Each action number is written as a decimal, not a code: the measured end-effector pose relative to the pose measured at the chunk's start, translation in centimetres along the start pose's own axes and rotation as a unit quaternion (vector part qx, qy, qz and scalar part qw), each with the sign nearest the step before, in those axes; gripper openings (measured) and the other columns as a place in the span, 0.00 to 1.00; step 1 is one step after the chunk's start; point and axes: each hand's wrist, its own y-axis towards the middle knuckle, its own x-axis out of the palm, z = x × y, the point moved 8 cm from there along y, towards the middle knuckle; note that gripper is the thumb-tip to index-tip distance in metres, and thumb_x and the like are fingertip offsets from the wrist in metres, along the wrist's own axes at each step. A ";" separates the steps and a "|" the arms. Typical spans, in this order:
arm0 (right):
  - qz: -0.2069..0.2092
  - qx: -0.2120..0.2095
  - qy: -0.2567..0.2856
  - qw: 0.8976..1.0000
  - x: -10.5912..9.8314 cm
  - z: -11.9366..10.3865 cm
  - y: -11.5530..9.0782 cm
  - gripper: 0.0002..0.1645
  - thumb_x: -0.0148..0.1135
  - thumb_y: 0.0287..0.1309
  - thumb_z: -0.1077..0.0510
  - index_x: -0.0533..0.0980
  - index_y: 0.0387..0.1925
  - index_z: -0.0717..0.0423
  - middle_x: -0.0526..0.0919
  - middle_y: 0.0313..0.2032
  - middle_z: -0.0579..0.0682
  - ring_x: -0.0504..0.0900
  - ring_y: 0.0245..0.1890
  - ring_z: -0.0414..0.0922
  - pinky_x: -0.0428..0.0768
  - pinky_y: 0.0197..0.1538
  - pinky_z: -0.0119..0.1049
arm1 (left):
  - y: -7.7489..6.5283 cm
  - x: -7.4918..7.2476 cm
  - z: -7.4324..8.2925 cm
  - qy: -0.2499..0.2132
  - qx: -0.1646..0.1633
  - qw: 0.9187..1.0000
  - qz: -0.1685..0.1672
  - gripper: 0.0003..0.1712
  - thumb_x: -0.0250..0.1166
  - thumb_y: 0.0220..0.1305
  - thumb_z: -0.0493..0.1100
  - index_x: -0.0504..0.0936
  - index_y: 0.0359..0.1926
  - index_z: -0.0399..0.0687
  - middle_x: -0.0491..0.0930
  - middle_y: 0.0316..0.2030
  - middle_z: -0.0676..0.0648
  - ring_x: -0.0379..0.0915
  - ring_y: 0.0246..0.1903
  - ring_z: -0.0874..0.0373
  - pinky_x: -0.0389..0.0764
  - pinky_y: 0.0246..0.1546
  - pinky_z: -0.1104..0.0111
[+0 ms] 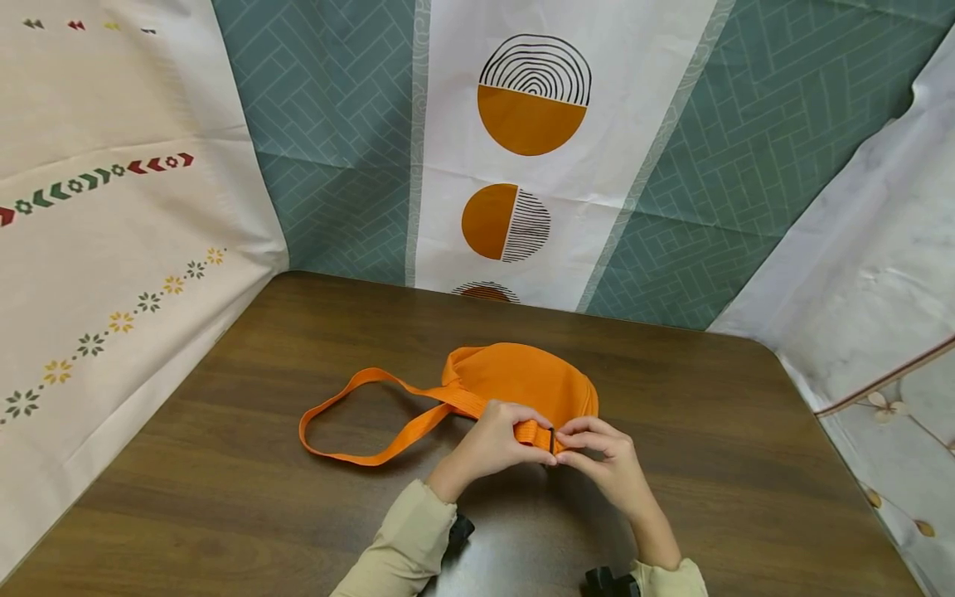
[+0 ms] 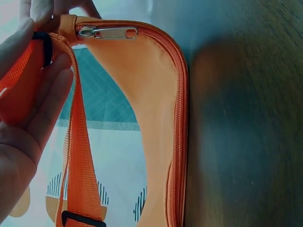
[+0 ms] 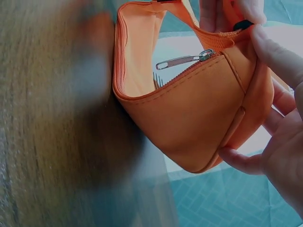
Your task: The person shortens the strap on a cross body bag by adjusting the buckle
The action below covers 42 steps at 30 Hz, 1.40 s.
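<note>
An orange waist bag [image 1: 522, 377] stands on the table, its strap [image 1: 358, 456] looping out to the left. My left hand [image 1: 498, 439] pinches a folded length of strap beside a black slider buckle [image 1: 552, 441], thumb below and fingers above. From the other side, my right hand [image 1: 608, 460] pinches the strap end at the buckle, where it meets the bag's corner. In the right wrist view a finger also touches the bag's side, and a metal zipper pull [image 3: 182, 61] hangs near the corner. A second black slider [image 2: 83, 219] shows lower on the strap in the left wrist view.
The dark wooden table [image 1: 224, 464] runs out on every side of the bag. A patterned teal and white cloth [image 1: 336, 149] hangs behind it, with white cloths at left [image 1: 112, 274] and right [image 1: 880, 274]. Black wrist bands [image 1: 610, 582] sit at the sleeves.
</note>
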 end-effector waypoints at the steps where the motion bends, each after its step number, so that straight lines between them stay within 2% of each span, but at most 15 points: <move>1: -0.002 0.005 -0.009 1.000 0.0 0.0 0.0 0.17 0.65 0.32 0.80 0.79 0.31 0.69 0.77 0.32 0.59 0.75 0.36 0.45 0.74 0.41 0.26 | 0.0 0.0 0.0 0.002 -0.001 1.000 -0.001 0.19 0.75 0.38 0.43 0.83 0.34 0.40 0.81 0.29 0.48 0.67 0.22 0.66 0.71 0.23 0.76; 7: -0.015 0.025 -0.057 0.998 0.2 0.4 0.0 0.25 0.68 0.29 0.79 0.76 0.37 0.69 0.78 0.35 0.58 0.75 0.37 0.44 0.72 0.41 0.24 | 0.1 0.0 -0.1 0.007 -0.002 1.000 0.000 0.17 0.75 0.38 0.42 0.82 0.32 0.40 0.80 0.27 0.49 0.66 0.22 0.66 0.69 0.23 0.77; 11: -0.015 0.016 -0.076 0.997 0.6 0.6 0.1 0.28 0.71 0.26 0.78 0.75 0.39 0.71 0.78 0.35 0.59 0.74 0.36 0.46 0.70 0.41 0.25 | 0.1 0.1 -0.2 0.004 -0.002 1.000 -0.001 0.15 0.73 0.40 0.42 0.80 0.30 0.40 0.80 0.28 0.48 0.65 0.22 0.66 0.68 0.22 0.77; 13: -0.003 0.013 -0.105 0.994 0.7 0.5 0.3 0.28 0.73 0.24 0.75 0.77 0.38 0.68 0.78 0.34 0.57 0.74 0.35 0.46 0.67 0.42 0.29 | 0.1 0.1 -0.3 0.000 -0.002 1.000 -0.003 0.14 0.72 0.42 0.41 0.79 0.30 0.40 0.79 0.27 0.48 0.64 0.21 0.66 0.67 0.21 0.76; 17: 0.031 0.014 -0.165 0.986 0.8 0.1 0.6 0.27 0.76 0.20 0.70 0.80 0.34 0.64 0.79 0.32 0.52 0.73 0.33 0.45 0.60 0.44 0.43 | 0.1 0.2 -0.4 -0.011 -0.006 1.000 -0.007 0.12 0.70 0.46 0.40 0.78 0.30 0.39 0.77 0.24 0.48 0.61 0.18 0.67 0.65 0.18 0.77; 20: 0.044 0.015 -0.168 0.985 0.8 -0.3 0.8 0.26 0.76 0.19 0.72 0.80 0.32 0.64 0.79 0.30 0.52 0.73 0.32 0.46 0.59 0.45 0.46 | 0.2 0.2 -0.4 -0.010 -0.007 1.000 -0.009 0.10 0.68 0.49 0.40 0.78 0.31 0.39 0.75 0.22 0.50 0.60 0.17 0.68 0.64 0.17 0.78; 27: 0.035 0.000 -0.154 0.988 0.7 -2.4 1.7 0.25 0.73 0.17 0.77 0.77 0.29 0.68 0.78 0.29 0.57 0.73 0.30 0.49 0.64 0.42 0.35 | 0.3 0.3 -0.1 0.007 0.008 1.000 -0.014 0.07 0.63 0.55 0.40 0.77 0.29 0.40 0.68 0.17 0.54 0.58 0.17 0.67 0.62 0.18 0.78; 32: 0.008 0.007 -0.144 0.990 0.5 -0.7 0.9 0.25 0.73 0.23 0.75 0.78 0.33 0.64 0.80 0.32 0.54 0.74 0.33 0.46 0.67 0.42 0.27 | 0.3 0.2 0.0 0.011 0.022 1.000 -0.016 0.06 0.61 0.57 0.41 0.77 0.29 0.41 0.69 0.17 0.55 0.59 0.18 0.67 0.63 0.21 0.77; 37: -0.014 0.009 -0.135 0.991 0.4 0.7 0.2 0.23 0.72 0.29 0.72 0.78 0.36 0.62 0.80 0.35 0.52 0.74 0.36 0.45 0.70 0.43 0.25 | 0.2 0.4 0.0 0.010 0.023 0.999 -0.027 0.06 0.59 0.58 0.40 0.77 0.32 0.41 0.77 0.25 0.51 0.63 0.22 0.66 0.67 0.24 0.77; 39: -0.018 0.014 -0.129 0.991 0.4 0.8 0.1 0.22 0.72 0.31 0.71 0.78 0.36 0.63 0.80 0.35 0.52 0.75 0.35 0.44 0.72 0.41 0.24 | 0.2 0.5 -0.1 0.008 0.022 0.999 -0.030 0.06 0.59 0.59 0.40 0.77 0.32 0.41 0.77 0.27 0.50 0.65 0.23 0.65 0.68 0.26 0.76; 42: -0.011 0.004 -0.128 0.992 0.3 -0.7 0.9 0.23 0.70 0.27 0.76 0.77 0.34 0.67 0.80 0.32 0.55 0.75 0.31 0.45 0.73 0.36 0.24 | 0.3 0.6 -0.3 0.006 0.011 0.999 -0.040 0.06 0.60 0.58 0.42 0.77 0.33 0.43 0.76 0.27 0.52 0.65 0.24 0.65 0.68 0.25 0.76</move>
